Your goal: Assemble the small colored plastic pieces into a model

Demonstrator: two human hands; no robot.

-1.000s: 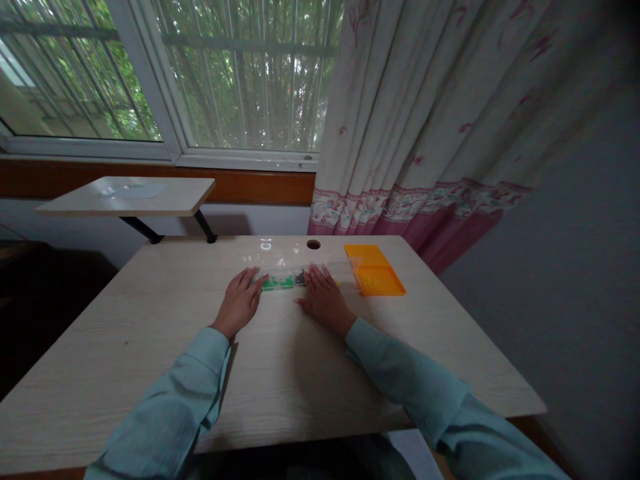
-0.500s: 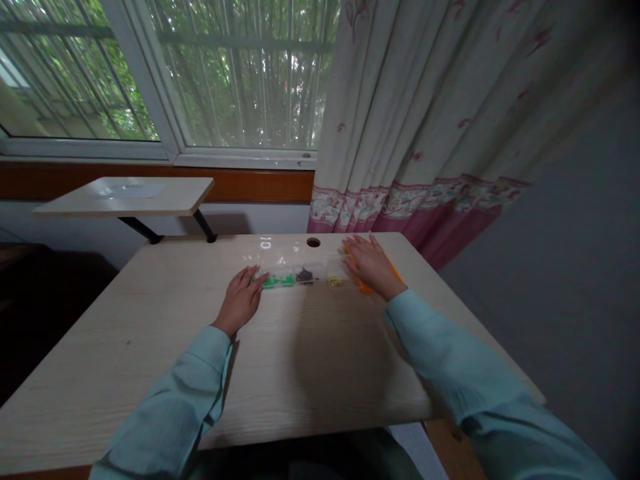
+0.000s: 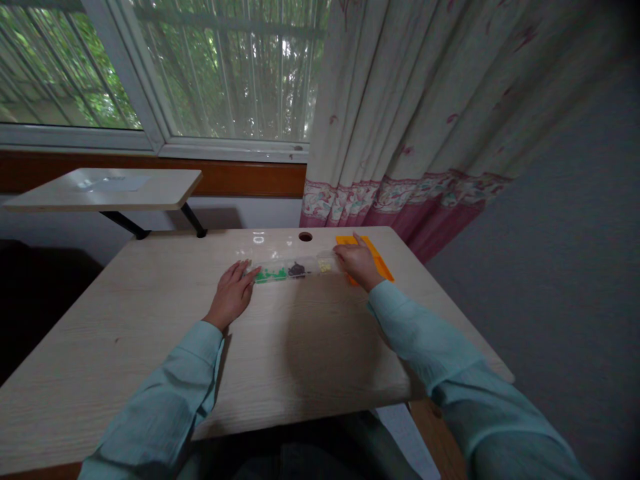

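Observation:
A clear plastic compartment box (image 3: 295, 269) lies near the far edge of the pale wooden table (image 3: 150, 347). It holds green, dark and yellowish small pieces in separate cells. My left hand (image 3: 231, 293) rests flat on the table with its fingertips touching the box's left end, fingers stretched out. My right hand (image 3: 356, 262) lies on the orange tray (image 3: 379, 261) just right of the box, fingers curled down onto it; I cannot make out whether anything is pinched. Light blue sleeves cover both arms.
A round cable hole (image 3: 305, 237) sits at the table's far edge. A small white side table (image 3: 105, 188) stands behind at the left under the window. A flowered curtain (image 3: 410, 133) hangs at the right, close to the table's far right corner.
My right hand left the box's middle, went right to the orange tray, and now its fingers are curled on the tray's left part. The left hand stayed put.

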